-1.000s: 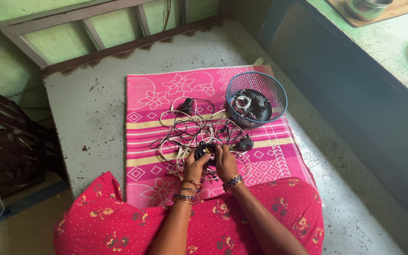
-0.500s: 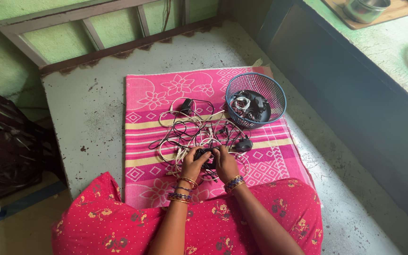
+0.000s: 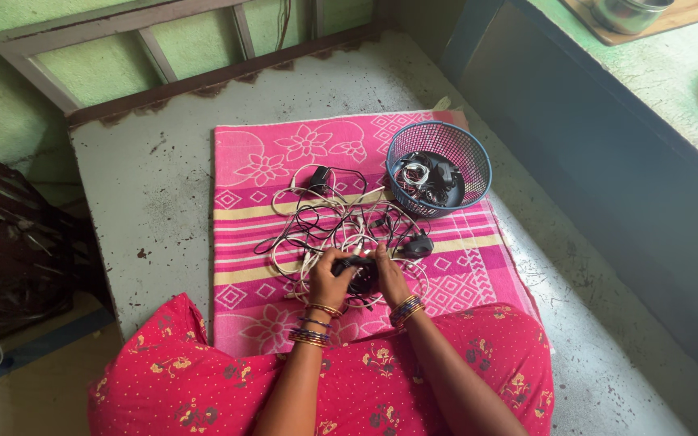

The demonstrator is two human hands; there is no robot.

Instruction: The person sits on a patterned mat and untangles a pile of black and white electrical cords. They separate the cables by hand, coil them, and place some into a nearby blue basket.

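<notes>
both grips, left hand and right hand, clasp a coiled black cable over the pink mat.

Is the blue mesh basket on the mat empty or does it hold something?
It holds something: the upright blue mesh basket contains coiled cables and dark chargers, covering its bottom but well below the rim.

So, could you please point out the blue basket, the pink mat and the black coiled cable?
blue basket (image 3: 478, 165), head view, right wall.
pink mat (image 3: 252, 161), head view, bare upper-left part.
black coiled cable (image 3: 362, 277), head view, coil between hands.
</notes>
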